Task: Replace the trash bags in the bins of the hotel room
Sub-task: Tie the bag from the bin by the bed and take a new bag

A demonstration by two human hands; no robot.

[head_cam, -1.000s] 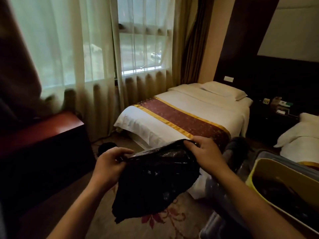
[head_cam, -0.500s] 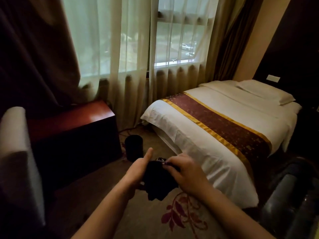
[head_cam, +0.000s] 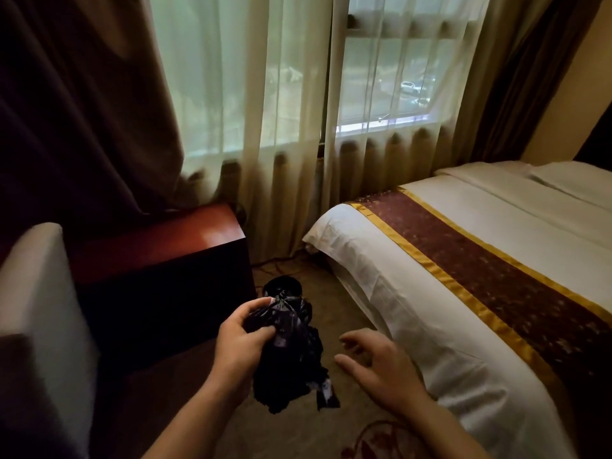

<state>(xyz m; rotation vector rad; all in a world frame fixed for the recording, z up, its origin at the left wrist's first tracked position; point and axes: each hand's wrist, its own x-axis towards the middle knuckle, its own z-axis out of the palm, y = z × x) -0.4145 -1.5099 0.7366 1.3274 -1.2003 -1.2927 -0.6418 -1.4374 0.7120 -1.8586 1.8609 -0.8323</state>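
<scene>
Gripping a crumpled black bag (head_cam: 288, 346), the left hand (head_cam: 240, 336) has its fingers curled tight round the upper part of the thin, glossy plastic, which is bunched into wrinkled folds and hangs in a ragged tail below the fist. The right hand (head_cam: 377, 362) is just beside it, apart from the plastic, palm down, fingers spread and loosely bent, holding nothing. Beyond the bag's top a small round bin (head_cam: 283, 288) stands on the carpet (head_cam: 334, 306), dark, with a circular rim; the bag partly covers it and its inside is too dim to read. The bin sits just beside the corner of a boxy cabinet (head_cam: 185, 260) with a polished reddish wooden top and dark sides. At the left edge is the pale, padded, rounded arm of a chair (head_cam: 39, 283). To the right lies a bed (head_cam: 430, 293) in smooth white sheets, crossed by a maroon patterned runner (head_cam: 496, 270) edged in shiny gold bands. Sheer pleated curtains (head_cam: 281, 127) hang over the window, and a heavy dark drape (head_cam: 76, 104) falls at the left. The carpet is beige with a red leaf motif near the bottom.
</scene>
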